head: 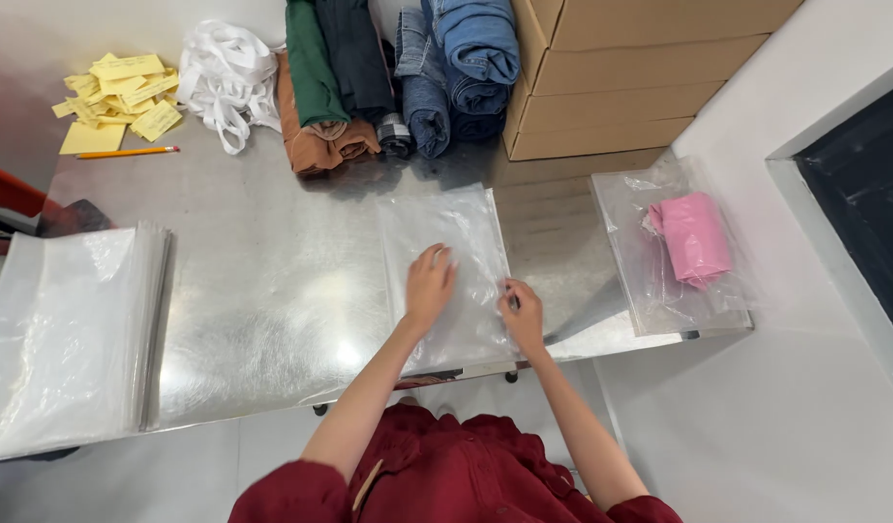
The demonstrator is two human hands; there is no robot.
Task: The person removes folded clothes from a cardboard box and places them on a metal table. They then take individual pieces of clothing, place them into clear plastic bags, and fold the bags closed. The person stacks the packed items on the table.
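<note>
Hands (430, 286) (522, 312) flat on clear glossy plastic bag (456, 232), brushed steel table (272, 281)

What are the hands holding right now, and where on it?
The left hand lies flat on the middle of the clear plastic bag on the metal table; the right hand pinches its right edge near the front.

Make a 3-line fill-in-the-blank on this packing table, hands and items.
1. Both hands, left hand and right hand, press on a clear ____ lying flat on the table.
2. The garment inside the bag at the right is ____.
3. The pencil lies beside a pile of ____ paper slips.

Missing words: bag; pink; yellow
</note>
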